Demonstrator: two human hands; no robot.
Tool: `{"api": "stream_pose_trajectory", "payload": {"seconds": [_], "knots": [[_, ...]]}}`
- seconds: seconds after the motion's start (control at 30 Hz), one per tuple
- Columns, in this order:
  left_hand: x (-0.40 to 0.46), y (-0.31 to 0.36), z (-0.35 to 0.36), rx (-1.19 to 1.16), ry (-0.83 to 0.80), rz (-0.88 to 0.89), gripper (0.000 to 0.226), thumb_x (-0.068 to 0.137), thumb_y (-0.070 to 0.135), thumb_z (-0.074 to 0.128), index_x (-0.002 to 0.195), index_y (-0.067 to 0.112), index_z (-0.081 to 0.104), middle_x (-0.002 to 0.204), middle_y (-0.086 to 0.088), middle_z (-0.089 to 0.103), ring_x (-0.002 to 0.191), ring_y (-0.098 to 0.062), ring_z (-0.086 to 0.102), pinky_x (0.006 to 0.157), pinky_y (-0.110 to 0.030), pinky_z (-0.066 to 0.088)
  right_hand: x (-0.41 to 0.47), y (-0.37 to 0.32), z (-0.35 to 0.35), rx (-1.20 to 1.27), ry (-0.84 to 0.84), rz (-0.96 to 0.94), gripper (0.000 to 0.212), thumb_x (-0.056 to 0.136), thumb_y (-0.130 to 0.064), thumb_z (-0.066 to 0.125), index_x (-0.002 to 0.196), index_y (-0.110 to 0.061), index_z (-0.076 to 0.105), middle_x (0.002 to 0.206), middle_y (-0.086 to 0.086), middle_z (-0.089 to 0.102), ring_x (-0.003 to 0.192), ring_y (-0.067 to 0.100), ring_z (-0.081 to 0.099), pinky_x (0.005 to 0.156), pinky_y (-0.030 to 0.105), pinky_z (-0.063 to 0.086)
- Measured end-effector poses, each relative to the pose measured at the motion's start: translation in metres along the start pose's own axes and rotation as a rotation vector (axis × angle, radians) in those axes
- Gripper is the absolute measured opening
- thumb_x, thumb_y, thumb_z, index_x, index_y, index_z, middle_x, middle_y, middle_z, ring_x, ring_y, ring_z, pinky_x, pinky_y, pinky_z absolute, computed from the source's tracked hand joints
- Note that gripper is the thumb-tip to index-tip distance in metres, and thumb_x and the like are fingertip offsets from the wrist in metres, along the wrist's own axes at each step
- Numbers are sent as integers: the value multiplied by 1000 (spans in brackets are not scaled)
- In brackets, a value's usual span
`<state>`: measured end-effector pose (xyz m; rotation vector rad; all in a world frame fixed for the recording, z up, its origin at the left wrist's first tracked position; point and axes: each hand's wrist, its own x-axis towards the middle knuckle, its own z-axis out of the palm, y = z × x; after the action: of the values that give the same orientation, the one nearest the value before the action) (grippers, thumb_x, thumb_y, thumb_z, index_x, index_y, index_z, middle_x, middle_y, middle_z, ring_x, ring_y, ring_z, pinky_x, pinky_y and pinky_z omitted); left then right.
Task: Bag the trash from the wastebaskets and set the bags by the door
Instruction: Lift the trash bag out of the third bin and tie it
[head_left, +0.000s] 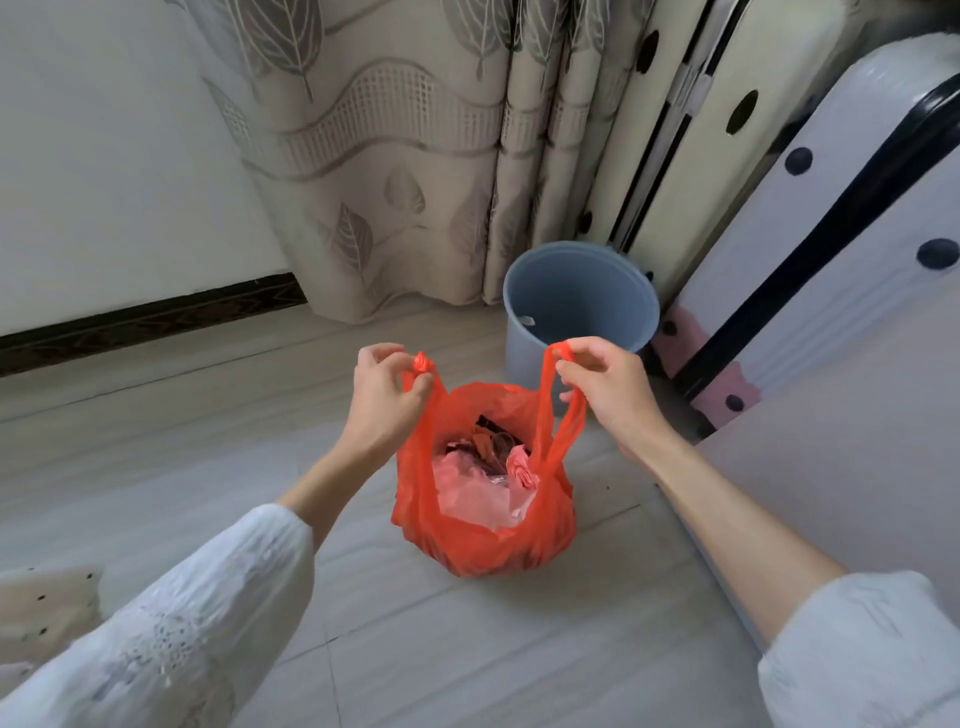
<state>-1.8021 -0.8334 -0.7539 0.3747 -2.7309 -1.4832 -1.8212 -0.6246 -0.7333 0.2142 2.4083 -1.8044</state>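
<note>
Your left hand (387, 392) is closed in a pinch on the left handle (422, 362) of the red bag (485, 540), the plastic bunched into a small knob above your thumb and forefinger; your right hand (605, 387) pinches the right handle (558, 353) the same way, with the loop running down past your knuckles. You hold the two handles apart and raised, which keeps the bag's mouth pulled open and lets you see the load: crumpled pink plastic (483, 488), something dark and some clear film near the top. The bag's base rests on the pale tiled floor (208, 415), so the floor seems to carry the weight while your fingers only steer the handles, a sensible hold if the next thing is to cross and knot them. Just beyond your right hand stands the blue wastebasket (579, 299), upright, its inside nearly bare apart from a small pale scrap against the wall, which suggests the bag belongs to it and sits close because it was lifted straight out. Behind the basket a leaf-patterned curtain (374, 171) hangs to the floor, and to the right lean a spotted folded panel (691, 156) and a pale suitcase (852, 249) with a black band. No door shows here, so the bag is not yet where the task wants it; tying looks like the step in hand, carrying comes after.
</note>
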Motion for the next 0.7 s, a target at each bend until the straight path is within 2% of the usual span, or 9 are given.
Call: {"api": "stream_pose_trajectory", "payload": {"seconds": [0.1,0.2,0.33,0.4,0.47,0.57,0.63,0.67,0.7], "knots": [[10,-16,23,-91,-41,115,12,87,12,52,88,10,64,119,-2,50,124,-15,42,100,-26,34,16,32,6,-22,82,-104,13,86,-4,57,88,-14,64,101,5,54,76,8,57,60,17,54],[22,-20,36,-212,-25,225,10,83,16,56,88,14,64,116,3,53,116,-9,48,99,-21,35,32,51,10,48,187,-209,12,85,-10,60,83,-21,65,102,-5,53,94,12,57,85,28,53],[28,-29,52,-428,-70,314,17,85,10,55,100,18,60,97,3,62,79,9,59,73,-5,45,42,67,17,263,198,-312,17,85,-13,62,90,-29,65,108,-6,65,111,11,58,97,26,44],[30,-41,63,-441,-106,376,26,87,10,55,108,26,55,102,-1,66,91,-4,64,84,-19,49,43,78,20,344,184,-359,28,85,-12,62,109,-27,61,106,-6,65,111,10,59,93,21,45],[31,-52,72,-391,-120,422,37,87,14,55,116,36,47,111,-6,65,102,-18,64,91,-32,50,39,93,22,331,136,-361,53,87,-14,61,135,-26,43,111,1,65,107,7,59,87,15,47],[28,-63,84,-367,-73,447,50,89,13,50,130,37,34,121,-14,59,100,-19,63,91,-28,50,30,116,25,233,104,-364,74,90,-14,56,147,-36,15,116,15,65,93,12,63,87,24,50],[25,-69,92,-321,-31,436,51,92,11,41,136,32,25,129,-19,51,108,-16,59,98,-30,46,27,124,27,263,93,-343,73,93,-9,47,146,-40,8,102,11,65,70,16,61,70,25,54],[23,-72,96,-321,-24,408,49,93,12,39,134,34,24,123,-25,52,107,-29,58,98,-42,45,26,127,28,307,89,-323,70,94,-8,43,146,-42,9,87,3,60,56,13,52,56,24,49],[21,-76,100,-324,-16,372,45,93,15,37,131,34,25,104,-26,57,90,-40,58,86,-51,46,26,129,29,350,92,-301,65,95,-8,39,144,-43,15,75,-6,51,46,8,40,46,22,40]]}}
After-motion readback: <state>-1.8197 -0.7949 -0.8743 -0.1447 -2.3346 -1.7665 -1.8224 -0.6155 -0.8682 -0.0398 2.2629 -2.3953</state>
